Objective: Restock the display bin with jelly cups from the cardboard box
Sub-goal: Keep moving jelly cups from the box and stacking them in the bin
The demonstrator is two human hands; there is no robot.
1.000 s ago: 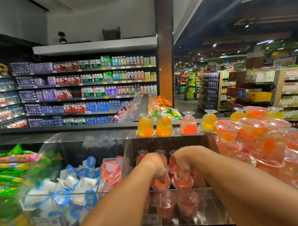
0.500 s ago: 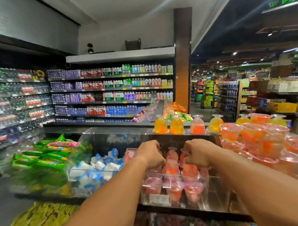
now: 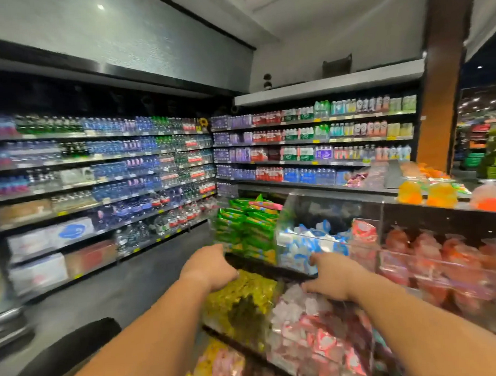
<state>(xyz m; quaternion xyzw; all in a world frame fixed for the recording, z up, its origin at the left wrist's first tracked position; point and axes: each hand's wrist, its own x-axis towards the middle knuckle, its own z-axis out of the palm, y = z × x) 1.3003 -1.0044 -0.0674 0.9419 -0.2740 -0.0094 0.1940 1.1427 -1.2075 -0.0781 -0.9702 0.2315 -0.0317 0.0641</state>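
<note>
Red jelly cups (image 3: 431, 253) in bin — labels blurred | both hands empty

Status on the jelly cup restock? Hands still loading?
Done: the clear bin at right holds many red jelly cups. In hand: nothing; left hand and right hand look empty, away from it. Left: cannot tell, no cardboard box in view.

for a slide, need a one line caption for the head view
Both hands, left and right, empty, beside the red jelly cup bin.
</note>
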